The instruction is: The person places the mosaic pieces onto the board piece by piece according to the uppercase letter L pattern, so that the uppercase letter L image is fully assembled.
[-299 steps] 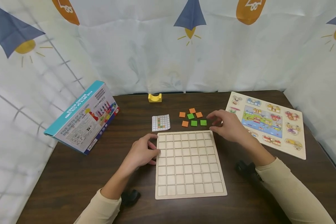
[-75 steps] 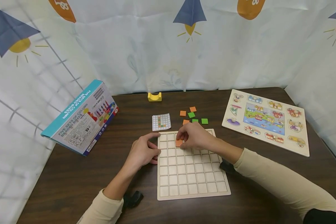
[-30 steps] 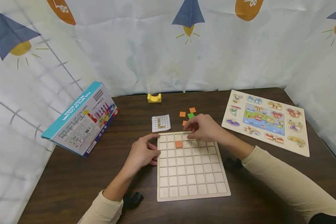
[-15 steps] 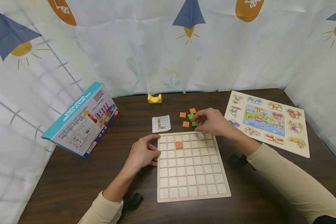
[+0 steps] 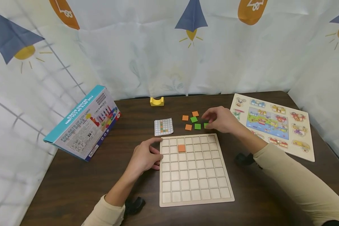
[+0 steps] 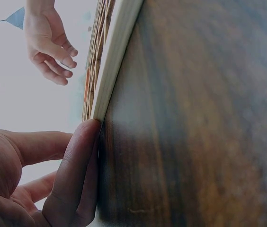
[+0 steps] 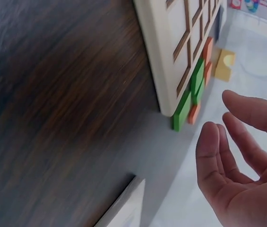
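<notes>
A wooden grid board [image 5: 196, 175] lies flat in front of me, with one orange square tile [image 5: 181, 148] in a cell of its second row. My left hand [image 5: 144, 157] rests along the board's left edge, fingertips touching its side, as the left wrist view also shows. Beyond the board's far edge, my right hand [image 5: 221, 119] hovers beside a green tile [image 5: 206, 125], which it partly covers. Its fingers are loosely bent with nothing between them in the right wrist view. Several other loose tiles lie there, among them a green tile [image 5: 197, 126] and an orange tile [image 5: 188, 127].
A small pattern card [image 5: 163, 126] lies behind the board's far left corner. Farther back sits a yellow arched block [image 5: 157, 101]. At the left stands a cardboard box [image 5: 84, 125]; at the right lies a wooden picture puzzle [image 5: 274, 125]. A white curtain hangs behind the table.
An orange tile was set into the board's second row, and my right hand released it. That hand then moved right and away, to the loose tiles. My left hand stayed at the board's edge.
</notes>
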A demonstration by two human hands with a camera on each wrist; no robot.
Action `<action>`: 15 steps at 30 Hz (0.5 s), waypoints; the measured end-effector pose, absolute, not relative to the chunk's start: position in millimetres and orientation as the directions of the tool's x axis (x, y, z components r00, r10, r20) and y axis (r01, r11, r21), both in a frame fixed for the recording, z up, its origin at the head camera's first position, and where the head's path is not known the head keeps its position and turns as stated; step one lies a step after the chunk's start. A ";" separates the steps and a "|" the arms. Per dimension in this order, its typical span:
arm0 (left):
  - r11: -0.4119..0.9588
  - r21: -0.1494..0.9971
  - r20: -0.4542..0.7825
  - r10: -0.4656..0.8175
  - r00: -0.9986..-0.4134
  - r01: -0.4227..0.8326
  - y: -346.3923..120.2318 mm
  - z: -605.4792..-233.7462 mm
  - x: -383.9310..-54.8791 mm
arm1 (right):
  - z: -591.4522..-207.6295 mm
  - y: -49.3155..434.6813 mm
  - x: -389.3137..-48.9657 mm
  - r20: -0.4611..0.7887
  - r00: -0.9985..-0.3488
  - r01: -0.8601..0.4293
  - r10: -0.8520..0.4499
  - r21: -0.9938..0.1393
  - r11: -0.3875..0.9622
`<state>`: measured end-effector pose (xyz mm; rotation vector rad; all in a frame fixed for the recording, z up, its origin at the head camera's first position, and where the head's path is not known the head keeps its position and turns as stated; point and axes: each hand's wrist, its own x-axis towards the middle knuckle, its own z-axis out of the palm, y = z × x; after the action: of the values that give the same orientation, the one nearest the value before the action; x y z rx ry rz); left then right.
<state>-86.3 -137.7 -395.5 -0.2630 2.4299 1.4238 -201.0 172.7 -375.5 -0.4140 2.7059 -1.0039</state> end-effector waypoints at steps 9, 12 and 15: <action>0.492 0.810 -0.365 -0.001 -0.931 -0.318 -137.6 -395.3 -86.1 | -382.5 179.2 -208.5 -0.174 -0.933 -0.130 -0.314 -0.652 0.747; 0.491 0.812 -0.363 0.002 -0.932 -0.315 -137.9 -395.2 -86.2 | -385.5 180.9 -210.8 -0.204 -0.929 -0.111 -0.310 -0.645 0.756; 0.491 0.814 -0.359 0.005 -0.933 -0.311 -137.9 -395.2 -86.1 | -388.7 182.9 -212.9 -0.219 -0.923 -0.102 -0.315 -0.651 0.752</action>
<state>-86.1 -137.9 -395.2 -0.2575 2.4266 1.4184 -212.9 182.9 -388.7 -0.3234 2.6355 -0.9527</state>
